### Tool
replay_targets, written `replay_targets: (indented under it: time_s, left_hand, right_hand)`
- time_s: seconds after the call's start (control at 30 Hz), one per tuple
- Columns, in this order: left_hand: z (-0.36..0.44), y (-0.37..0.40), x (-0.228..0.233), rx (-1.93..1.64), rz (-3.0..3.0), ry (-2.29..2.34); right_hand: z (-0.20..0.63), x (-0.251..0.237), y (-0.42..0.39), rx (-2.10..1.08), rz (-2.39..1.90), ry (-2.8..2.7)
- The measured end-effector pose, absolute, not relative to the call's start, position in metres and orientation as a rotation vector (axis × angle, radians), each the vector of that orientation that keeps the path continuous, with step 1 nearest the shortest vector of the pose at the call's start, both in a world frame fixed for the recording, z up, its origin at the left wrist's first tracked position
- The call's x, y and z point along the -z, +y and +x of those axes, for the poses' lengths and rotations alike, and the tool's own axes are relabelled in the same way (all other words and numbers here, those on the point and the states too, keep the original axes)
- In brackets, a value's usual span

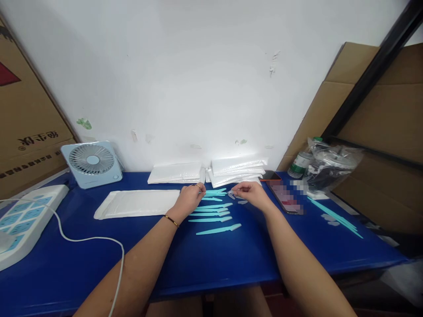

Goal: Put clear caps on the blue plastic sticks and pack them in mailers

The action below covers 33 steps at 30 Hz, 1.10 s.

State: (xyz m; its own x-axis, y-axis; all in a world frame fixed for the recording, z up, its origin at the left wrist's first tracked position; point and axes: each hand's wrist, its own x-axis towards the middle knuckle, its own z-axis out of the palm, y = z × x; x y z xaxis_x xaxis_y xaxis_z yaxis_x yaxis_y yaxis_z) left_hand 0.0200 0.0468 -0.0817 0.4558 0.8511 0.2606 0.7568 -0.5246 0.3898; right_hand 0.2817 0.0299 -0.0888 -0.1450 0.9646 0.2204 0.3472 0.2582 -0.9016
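**A:** Starting at the near edge of the blue bench [211, 264], both forearms run in over it, and a white cable [82, 240] loops across the near left part towards a white power strip [23, 220] at the left edge.

**B:** Mid-bench now: a row of teal plastic sticks [213, 213] lies flat, one behind another, the nearest one [218, 229] set slightly apart from the rest.

**A:** Right behind them, the left hand [188, 200], fingers curled, pinches the end of a teal stick [214, 192]. The right hand [251, 193] faces it, fingertips pressed together on a small pale cap [231, 193].

**B:** Another loose cap [242, 202] lies just beside that hand. More teal sticks [333, 215] lie towards the right edge, past a phone [284, 198].

**A:** Left of the hands lies a flat white bag [137, 203]. Along the far edge are stacked white packets [211, 172], a small fan [92, 163] at the far left, and a bottle [299, 164] with a clear bag [330, 165] at the far right.
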Motion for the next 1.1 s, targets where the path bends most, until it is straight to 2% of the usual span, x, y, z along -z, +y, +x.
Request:
replay_targets:
  time_s: [0.43, 0.67, 0.83, 1.03, 1.1]
  left_hand:
    - [0.019, 0.048, 0.084, -0.688, 2.4, 1.35]
    - [0.023, 0.044, 0.082, -0.674, 2.323, 1.249]
    - [0.021, 0.04, 0.079, -0.468, 2.318, 1.163]
    - [0.02, 0.045, 0.084, -0.51, 2.578, 1.397]
    - [0.021, 0.047, 0.088, -0.482, 2.625, 1.428]
  right_hand:
    - [0.273, 0.087, 0.027, -0.723, -1.245, -1.727]
    - [0.261, 0.091, 0.025, -0.91, -1.16, -1.714]
    - [0.27, 0.082, 0.021, -1.01, -1.139, -1.951]
    - [0.279, 0.088, 0.032, -0.35, -1.535, -1.961]
    - [0.279, 0.094, 0.037, -0.235, -1.636, -2.003]
